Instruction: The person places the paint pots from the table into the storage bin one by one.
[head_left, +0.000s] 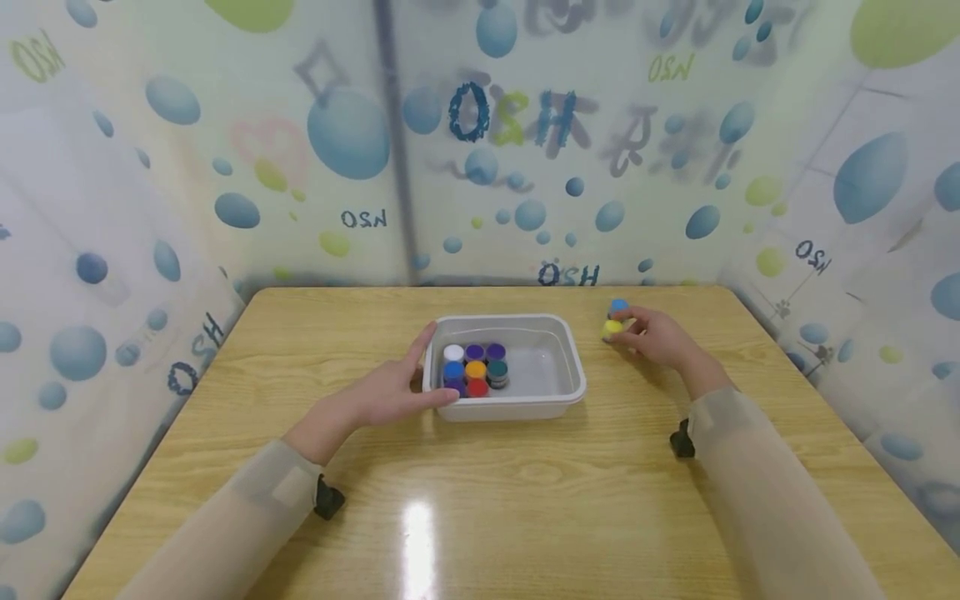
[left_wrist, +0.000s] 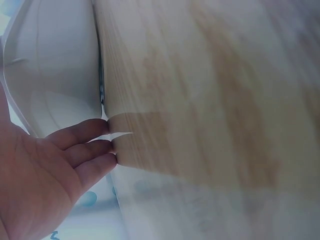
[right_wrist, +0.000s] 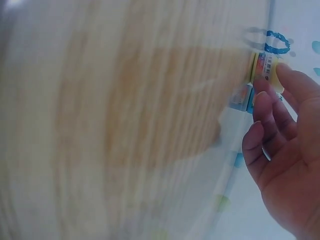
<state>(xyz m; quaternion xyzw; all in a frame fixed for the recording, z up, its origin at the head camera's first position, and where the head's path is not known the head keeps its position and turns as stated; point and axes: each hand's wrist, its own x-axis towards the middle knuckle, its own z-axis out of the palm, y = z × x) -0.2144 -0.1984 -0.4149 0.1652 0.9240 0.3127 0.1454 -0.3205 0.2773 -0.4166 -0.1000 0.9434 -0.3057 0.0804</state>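
Observation:
A white plastic tub (head_left: 540, 411) sits mid-table, with several small paint jars (head_left: 476, 369) in its left half. My left hand (head_left: 378, 392) rests against the tub's left end, thumb over the front rim and index finger along the side. In the left wrist view its other fingers (left_wrist: 90, 148) stretch straight to the tabletop beside the tub wall. To the right, my right hand (head_left: 654, 335) pinches a yellow paint jar (right_wrist: 265, 66) between thumb and fingers. Just behind it on the table stands a blue-lidded paint jar (head_left: 618, 306), partly covered by the fingers.
The jars in the tub have white, purple, blue, orange, green and red lids. The wooden table (head_left: 525, 500) ends at a patterned curtain (head_left: 480, 192) behind, and similar sheets hang on both sides. A black wrist mount (head_left: 327, 498) shows under the left sleeve.

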